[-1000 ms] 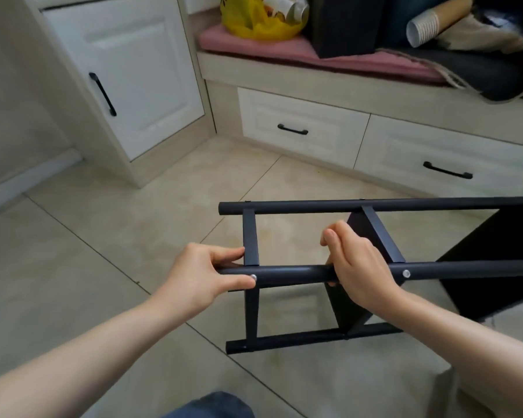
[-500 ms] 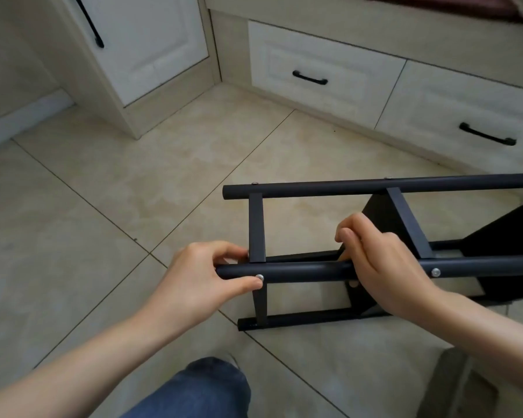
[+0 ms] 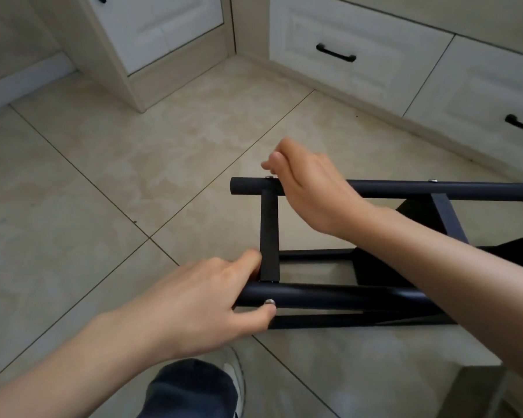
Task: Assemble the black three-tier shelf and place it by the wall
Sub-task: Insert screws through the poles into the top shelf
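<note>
The black shelf frame lies on its side on the tiled floor, with its round tubes running left to right. My left hand grips the left end of the near tube, thumb beside a silver screw head. My right hand lies over the far tube near its left end, with its fingers curled past the tube by another screw. A black shelf panel sits inside the frame, partly hidden behind my right forearm.
White drawers with black handles run along the back right, and a white cabinet door stands at the back left. A wall baseboard is at the far left. My knee and shoe are below, and a grey object sits at bottom right.
My right hand has left the near tube and reached across to the far tube. The view has tilted further down, and the frame has come closer to me. My left hand keeps its grip.
</note>
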Demonstrator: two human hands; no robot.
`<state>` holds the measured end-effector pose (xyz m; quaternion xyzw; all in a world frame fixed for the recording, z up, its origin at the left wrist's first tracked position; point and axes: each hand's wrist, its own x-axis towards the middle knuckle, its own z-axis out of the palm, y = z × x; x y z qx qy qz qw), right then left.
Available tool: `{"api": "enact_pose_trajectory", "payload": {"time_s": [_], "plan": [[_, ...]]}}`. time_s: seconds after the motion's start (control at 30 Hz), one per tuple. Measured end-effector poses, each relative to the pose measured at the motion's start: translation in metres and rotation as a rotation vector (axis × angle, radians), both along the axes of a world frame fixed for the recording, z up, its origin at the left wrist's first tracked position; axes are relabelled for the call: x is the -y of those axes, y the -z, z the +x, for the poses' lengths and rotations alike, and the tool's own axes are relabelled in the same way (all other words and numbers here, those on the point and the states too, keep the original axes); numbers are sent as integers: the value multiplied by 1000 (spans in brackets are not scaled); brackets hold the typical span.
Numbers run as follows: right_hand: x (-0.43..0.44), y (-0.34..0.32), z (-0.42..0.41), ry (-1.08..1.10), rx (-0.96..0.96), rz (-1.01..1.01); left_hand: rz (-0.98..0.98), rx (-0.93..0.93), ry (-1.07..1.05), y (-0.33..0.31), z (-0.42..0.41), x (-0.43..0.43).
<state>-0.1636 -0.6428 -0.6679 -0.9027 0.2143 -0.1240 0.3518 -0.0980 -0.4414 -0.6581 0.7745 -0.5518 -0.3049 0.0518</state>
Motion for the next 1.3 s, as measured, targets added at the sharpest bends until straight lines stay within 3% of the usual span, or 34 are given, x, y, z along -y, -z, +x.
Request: {"api": "enact_pose_trajectory", "payload": {"time_s": [0.3, 0.43, 0.5, 0.67, 0.93, 1.3], "plan": [[12, 6, 46, -8, -157, 78, -177, -147, 13, 18, 9, 7], [11, 16, 42, -5, -223, -192, -247, -279, -23, 27, 9, 11], [12, 17, 41, -18, -204, -223, -283, -315, -51, 31, 10, 12], [15, 10, 39, -33, -147, -46, -418, -174, 0, 36, 10, 11], [0, 15, 30, -46, -130, -128, -600, -144, -59, 51, -4, -6], [-7, 16, 26, -28, -145, -195, -671, -114, -91, 56, -12, -9]]}}
